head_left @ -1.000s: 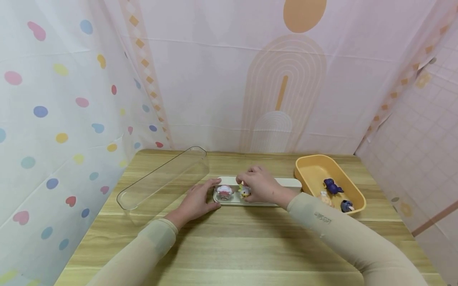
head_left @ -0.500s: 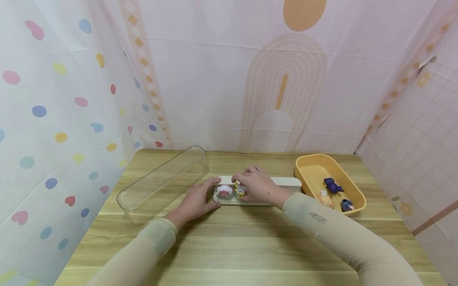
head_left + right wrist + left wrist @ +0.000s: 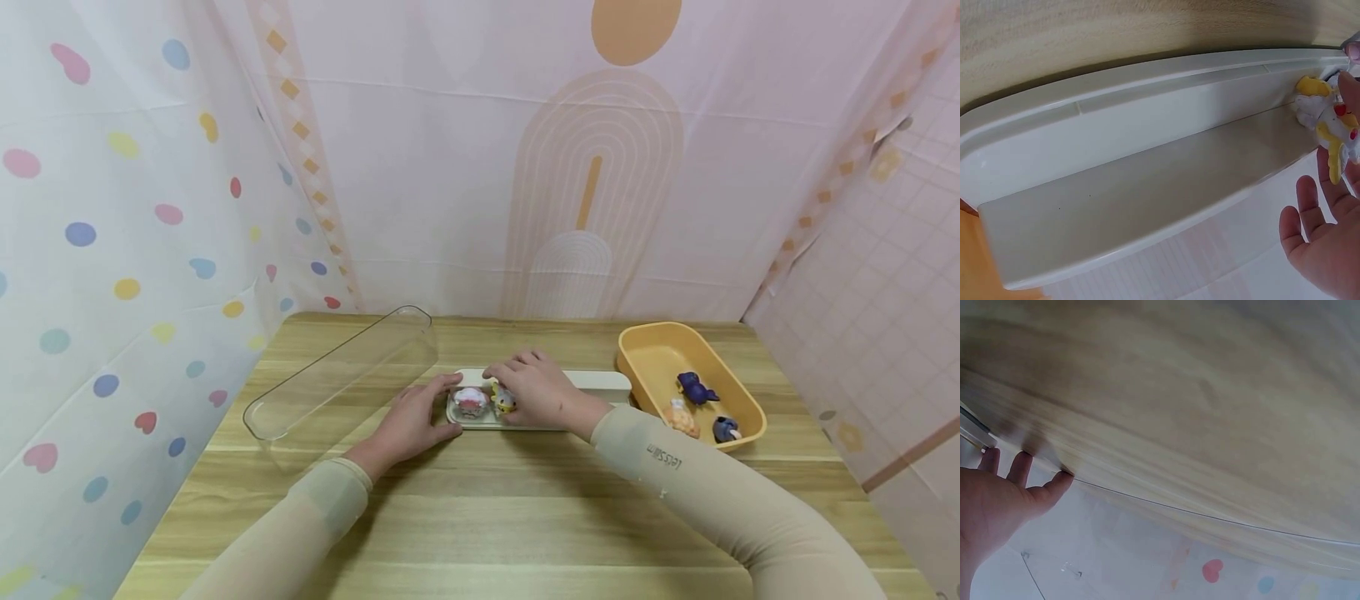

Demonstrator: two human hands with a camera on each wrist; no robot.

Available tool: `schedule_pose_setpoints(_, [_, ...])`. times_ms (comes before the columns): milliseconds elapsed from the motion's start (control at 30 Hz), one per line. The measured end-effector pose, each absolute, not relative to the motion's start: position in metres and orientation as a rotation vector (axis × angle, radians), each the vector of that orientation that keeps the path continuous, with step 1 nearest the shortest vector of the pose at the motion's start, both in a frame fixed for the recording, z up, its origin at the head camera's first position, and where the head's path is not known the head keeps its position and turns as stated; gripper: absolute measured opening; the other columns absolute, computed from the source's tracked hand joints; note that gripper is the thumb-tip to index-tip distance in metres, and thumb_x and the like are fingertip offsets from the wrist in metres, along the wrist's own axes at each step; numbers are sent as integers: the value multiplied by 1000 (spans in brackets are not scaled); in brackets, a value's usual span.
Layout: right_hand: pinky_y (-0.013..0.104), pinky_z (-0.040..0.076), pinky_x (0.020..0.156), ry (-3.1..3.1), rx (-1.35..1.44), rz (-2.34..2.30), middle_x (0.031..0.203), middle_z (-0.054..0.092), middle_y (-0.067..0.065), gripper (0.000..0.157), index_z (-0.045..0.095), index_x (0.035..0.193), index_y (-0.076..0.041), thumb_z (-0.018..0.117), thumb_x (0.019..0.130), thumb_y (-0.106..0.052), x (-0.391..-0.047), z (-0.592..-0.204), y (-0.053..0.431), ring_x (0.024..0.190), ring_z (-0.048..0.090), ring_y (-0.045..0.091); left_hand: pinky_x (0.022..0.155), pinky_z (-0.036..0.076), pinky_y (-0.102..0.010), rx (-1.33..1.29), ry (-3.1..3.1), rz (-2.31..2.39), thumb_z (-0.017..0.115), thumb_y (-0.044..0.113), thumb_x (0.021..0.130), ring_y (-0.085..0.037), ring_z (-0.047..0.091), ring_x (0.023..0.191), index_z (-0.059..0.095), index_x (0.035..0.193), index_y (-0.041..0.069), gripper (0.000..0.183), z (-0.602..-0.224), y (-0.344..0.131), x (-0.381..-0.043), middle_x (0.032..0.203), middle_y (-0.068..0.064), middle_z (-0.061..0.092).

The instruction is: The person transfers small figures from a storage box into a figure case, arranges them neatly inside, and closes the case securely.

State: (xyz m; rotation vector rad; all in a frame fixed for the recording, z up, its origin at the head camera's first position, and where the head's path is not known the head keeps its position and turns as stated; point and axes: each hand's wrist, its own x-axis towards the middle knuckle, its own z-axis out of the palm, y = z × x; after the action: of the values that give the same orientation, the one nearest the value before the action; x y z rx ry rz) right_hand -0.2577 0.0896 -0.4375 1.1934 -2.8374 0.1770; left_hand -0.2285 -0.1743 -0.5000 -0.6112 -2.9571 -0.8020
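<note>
In the head view a long white tray [image 3: 603, 381] lies crosswise on the table. My left hand [image 3: 411, 423] holds its left end, the thumb at the front side and the index finger at the back. A pink-and-white toy figurine [image 3: 470, 402] sits inside that end. Just right of it, my right hand [image 3: 542, 392] holds a white-and-yellow figurine [image 3: 503, 398] between thumb and index finger, within the tray. The right wrist view shows this figurine at the tray's end, with the other fingers spread behind the tray wall.
An orange bin [image 3: 660, 358] stands beside the tray's right end. In it lie a dark purple figurine [image 3: 696, 388], an orange-and-white one [image 3: 681, 418] and a blue-grey one [image 3: 726, 430]. A long clear cover [image 3: 345, 375] rests at the left on the wooden table [image 3: 480, 533].
My right hand has shifted slightly left with the white-and-yellow figurine, closer to the pink-and-white one, and has since nearly stopped. The left hand has stayed in place.
</note>
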Motion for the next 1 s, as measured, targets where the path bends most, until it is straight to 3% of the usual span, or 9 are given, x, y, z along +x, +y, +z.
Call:
schedule_pose_setpoints(467, [55, 42, 121, -2912, 1160, 206, 144, 68, 3, 81, 56, 152, -19, 90, 85, -48, -257, -429, 98, 140, 56, 32, 123, 35, -67, -612, -2944, -815, 90, 31, 89, -41, 61, 137, 46, 159, 21, 83, -499, -173, -227, 156, -5, 62])
schedule_pose_setpoints(733, [61, 38, 124, -2918, 1070, 311, 135, 72, 6, 89, 51, 157, -12, 91, 85, -44, -259, -403, 143, 138, 58, 38, 124, 33, -69, -615, -2940, -824, 90, 30, 89, -43, 61, 138, 45, 160, 21, 85, -497, -173, -226, 157, -5, 61])
schedule_pose_setpoints(867, [64, 42, 120, -2891, 941, 313, 133, 74, 12, 85, 53, 154, -7, 89, 87, -43, -264, -389, 181, 132, 62, 40, 125, 33, -68, -606, -2944, -822, 90, 30, 89, -43, 60, 138, 45, 160, 21, 85, -499, -173, -227, 157, -6, 61])
schedule_pose_setpoints(1000, [66, 50, 110, -2901, 770, 394, 134, 73, 21, 70, 53, 153, -3, 80, 96, -33, -270, -375, 228, 125, 66, 45, 125, 32, -69, -602, -2953, -813, 90, 31, 89, -43, 60, 139, 44, 161, 21, 85, -500, -173, -227, 158, -6, 60])
